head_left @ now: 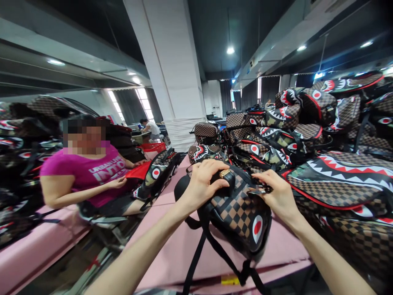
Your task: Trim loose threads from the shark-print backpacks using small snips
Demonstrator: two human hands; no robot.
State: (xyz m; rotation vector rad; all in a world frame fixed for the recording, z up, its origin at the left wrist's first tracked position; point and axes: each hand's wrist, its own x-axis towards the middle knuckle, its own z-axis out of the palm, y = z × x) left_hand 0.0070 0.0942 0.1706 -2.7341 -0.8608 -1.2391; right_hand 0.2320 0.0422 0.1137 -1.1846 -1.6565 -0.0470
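A brown checkered backpack [242, 213] with a red-and-white eye print stands on the pink table [184, 250] in front of me, its black straps hanging over the front edge. My left hand [202, 182] grips the top of the backpack beside a gold badge. My right hand [274, 190] pinches a small dark part, perhaps a zipper pull, at the bag's upper right.
A large pile of shark-mouth backpacks [322, 135] fills the right side and the table behind. A person in a magenta shirt [89, 172] sits at left, handling a camouflage backpack [159, 172]. A white pillar [172, 73] stands behind; another person [150, 129] works far back.
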